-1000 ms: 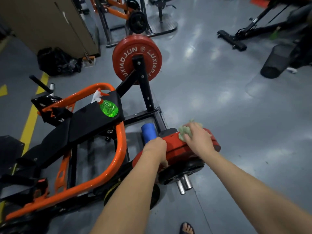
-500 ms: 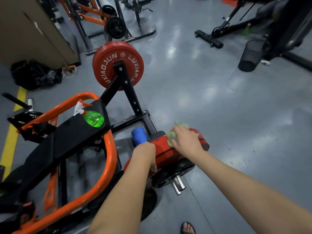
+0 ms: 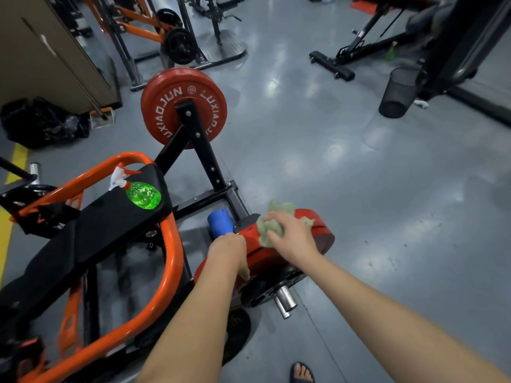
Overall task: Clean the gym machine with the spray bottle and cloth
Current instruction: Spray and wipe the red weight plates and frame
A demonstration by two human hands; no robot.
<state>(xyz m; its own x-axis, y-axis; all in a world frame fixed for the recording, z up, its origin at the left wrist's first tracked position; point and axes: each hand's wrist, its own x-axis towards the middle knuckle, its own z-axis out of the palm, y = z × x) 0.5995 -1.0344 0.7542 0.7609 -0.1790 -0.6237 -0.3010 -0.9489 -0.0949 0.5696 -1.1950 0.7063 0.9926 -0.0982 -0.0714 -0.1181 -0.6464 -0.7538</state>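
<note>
The gym machine has an orange frame and a black pad. A green spray bottle with a white and orange trigger lies on that pad, apart from both hands. My right hand holds a crumpled pale green cloth against the top of the near red weight plate. My left hand grips the inner edge of that plate, just below a blue handle.
A second red plate hangs on the black upright ahead. A black mesh bin stands at right beside another machine. Black bags lie at left by a beige wall. Chrome pegs stick out below the near plate. My sandalled foot is at the bottom.
My right hand has slid the cloth leftward along the top of the near red plate, toward my left hand. The left hand has kept its grip. The view has shifted a little.
</note>
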